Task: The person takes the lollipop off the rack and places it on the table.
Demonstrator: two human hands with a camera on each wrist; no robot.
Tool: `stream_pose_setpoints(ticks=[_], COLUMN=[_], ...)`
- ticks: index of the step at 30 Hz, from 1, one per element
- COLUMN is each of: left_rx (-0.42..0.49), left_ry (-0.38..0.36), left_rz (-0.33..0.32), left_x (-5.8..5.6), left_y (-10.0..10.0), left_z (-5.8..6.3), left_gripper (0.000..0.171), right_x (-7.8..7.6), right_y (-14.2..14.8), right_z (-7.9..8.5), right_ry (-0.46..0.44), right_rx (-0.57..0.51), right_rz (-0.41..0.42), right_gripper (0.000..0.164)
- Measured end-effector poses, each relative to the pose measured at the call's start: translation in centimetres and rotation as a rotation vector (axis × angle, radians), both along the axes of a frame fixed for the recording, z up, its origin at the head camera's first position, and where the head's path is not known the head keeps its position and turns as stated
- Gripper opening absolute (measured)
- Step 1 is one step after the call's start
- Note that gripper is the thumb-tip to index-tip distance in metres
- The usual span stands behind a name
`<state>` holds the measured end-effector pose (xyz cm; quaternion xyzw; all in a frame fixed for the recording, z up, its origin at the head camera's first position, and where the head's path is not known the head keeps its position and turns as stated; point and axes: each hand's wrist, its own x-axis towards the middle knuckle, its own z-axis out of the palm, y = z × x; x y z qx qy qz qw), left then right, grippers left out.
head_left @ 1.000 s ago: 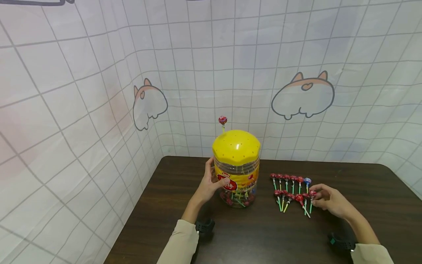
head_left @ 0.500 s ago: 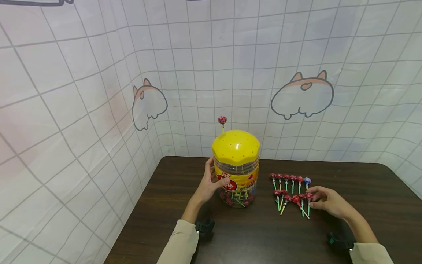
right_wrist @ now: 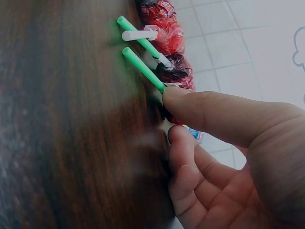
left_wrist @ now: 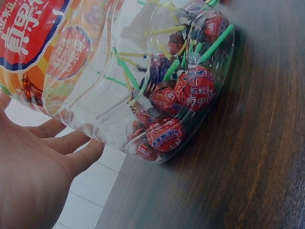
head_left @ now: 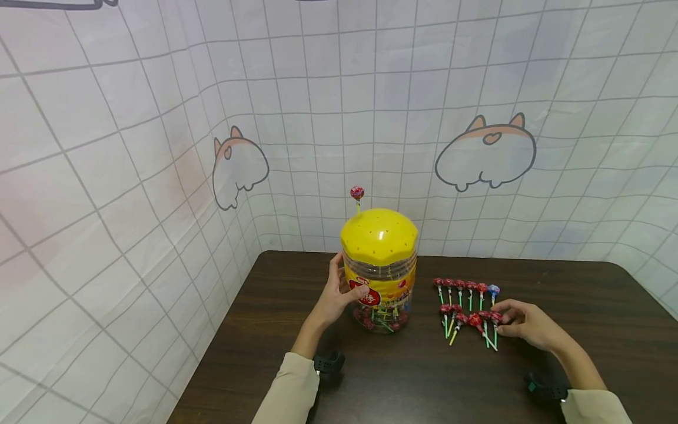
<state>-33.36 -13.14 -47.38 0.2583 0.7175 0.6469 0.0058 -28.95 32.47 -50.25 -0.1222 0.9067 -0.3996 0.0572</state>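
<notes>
A clear candy jar (head_left: 391, 288) with a yellow lid (head_left: 380, 235) stands on the table. My left hand (head_left: 332, 301) grips its left side, thumb across the label and the other fingers round behind. Lollipops (left_wrist: 171, 95) lie at the bottom inside it. One red lollipop (head_left: 357, 193) sticks up from the lid's back edge. My right hand (head_left: 531, 325) pinches the rightmost lollipop (right_wrist: 145, 70) of the front row, thumb where its green stick meets the wrapped head. That head is partly hidden by the thumb in the right wrist view.
Behind the front row lies a back row of red lollipops (head_left: 459, 285), ending in a blue lollipop (head_left: 494, 291) at the right. A white-stick lollipop (head_left: 475, 320) slants across its neighbour in front. The dark wooden table (head_left: 424, 383) backs onto a grid-patterned cloth (head_left: 392, 88).
My right hand has shifted slightly left with the end lollipop, and the front row's lollipops have moved left and closer together. The left hand and jar have stayed put.
</notes>
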Motion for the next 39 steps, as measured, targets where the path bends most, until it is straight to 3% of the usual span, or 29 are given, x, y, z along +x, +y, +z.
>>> stream_pose_setpoints(ticks=[11,16,22,31,39], left_rx=[0.013,0.013,0.013,0.019,0.017], left_ry=[-0.005,-0.007,-0.003,-0.002,-0.009], left_rz=[-0.02,-0.019,-0.013,-0.024,-0.016], left_x=[-0.2,-0.2,-0.1,-0.3,-0.1], left_y=[-0.2,-0.2,0.0,0.1,-0.1], left_z=[-0.5,-0.4,-0.1,-0.2,-0.3], left_gripper=[0.091,0.093,0.093,0.092,0.093], right_x=[0.5,1.0,2.0,3.3,1.0], right_y=[0.5,0.4,-0.7,-6.4,-13.5], right_z=[1.0,2.9,6.3,11.3,16.3], right_ry=[0.0,0.077,0.216,0.397,0.48], right_rx=[-0.057,-0.085,-0.127,-0.2,-0.239], right_rz=[-0.002,-0.016,-0.032,-0.066,0.008], right_gripper=[0.046,0.043,0.032,0.029,0.031])
